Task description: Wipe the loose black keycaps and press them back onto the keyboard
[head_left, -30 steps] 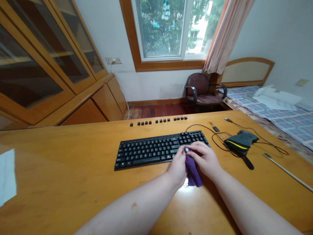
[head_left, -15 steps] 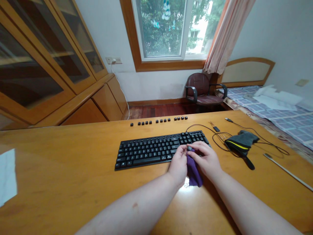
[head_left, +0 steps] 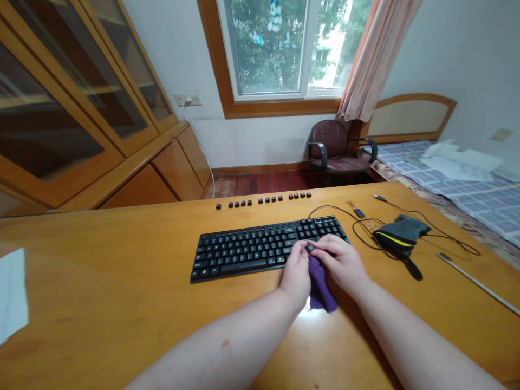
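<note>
A small black keycap (head_left: pixel 310 247) is pinched between my two hands, just over the right part of the black keyboard (head_left: pixel 244 254). My left hand (head_left: pixel 296 273) is closed on the keycap from the left. With my right hand (head_left: pixel 343 262) I grip a purple cloth (head_left: pixel 323 287), pressed against the keycap; its loose end hangs down toward the desk. Along the far edge of the desk lies a row of loose keycaps (head_left: pixel 267 199) in small groups. The keyboard's top row shows bare spots where keycaps are off.
Right of the keyboard lie its black cable (head_left: pixel 357 233), a small black piece (head_left: pixel 359 213), a grey pouch with a yellow stripe (head_left: pixel 400 235) and a thin white stick (head_left: pixel 479 281). White paper (head_left: pixel 12 295) lies at the left. A chair (head_left: pixel 333 146) stands beyond the desk.
Both hands stay at nearly the same place. The keycap has turned and shifted slightly left in my fingers, and the cloth's hanging end has dropped a little lower.
</note>
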`<action>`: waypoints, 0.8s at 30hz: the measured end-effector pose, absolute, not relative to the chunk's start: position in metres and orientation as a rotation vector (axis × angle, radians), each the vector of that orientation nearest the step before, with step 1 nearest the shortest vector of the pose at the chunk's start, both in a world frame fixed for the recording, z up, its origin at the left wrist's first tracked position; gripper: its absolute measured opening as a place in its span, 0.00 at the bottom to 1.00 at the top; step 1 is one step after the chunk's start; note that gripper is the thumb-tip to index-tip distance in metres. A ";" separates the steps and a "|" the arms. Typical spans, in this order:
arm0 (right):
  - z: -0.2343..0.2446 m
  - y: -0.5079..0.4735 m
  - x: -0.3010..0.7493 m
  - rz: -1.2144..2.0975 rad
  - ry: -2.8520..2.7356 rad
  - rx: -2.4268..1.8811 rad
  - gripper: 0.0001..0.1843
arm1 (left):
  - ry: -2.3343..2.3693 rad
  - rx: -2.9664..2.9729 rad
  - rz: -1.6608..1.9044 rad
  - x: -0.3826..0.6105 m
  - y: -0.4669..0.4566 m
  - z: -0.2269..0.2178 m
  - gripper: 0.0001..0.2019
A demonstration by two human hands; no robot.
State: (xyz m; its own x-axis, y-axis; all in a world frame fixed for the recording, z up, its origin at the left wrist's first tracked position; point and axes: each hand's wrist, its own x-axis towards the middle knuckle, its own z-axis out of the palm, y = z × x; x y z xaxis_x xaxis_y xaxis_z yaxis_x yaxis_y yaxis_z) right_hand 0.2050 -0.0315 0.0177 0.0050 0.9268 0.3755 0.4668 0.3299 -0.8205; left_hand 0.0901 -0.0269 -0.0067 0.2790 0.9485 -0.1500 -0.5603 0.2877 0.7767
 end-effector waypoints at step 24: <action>0.018 -0.029 0.204 1.162 -1.114 -1.250 0.11 | 0.633 0.748 1.022 0.092 -0.028 -0.004 0.09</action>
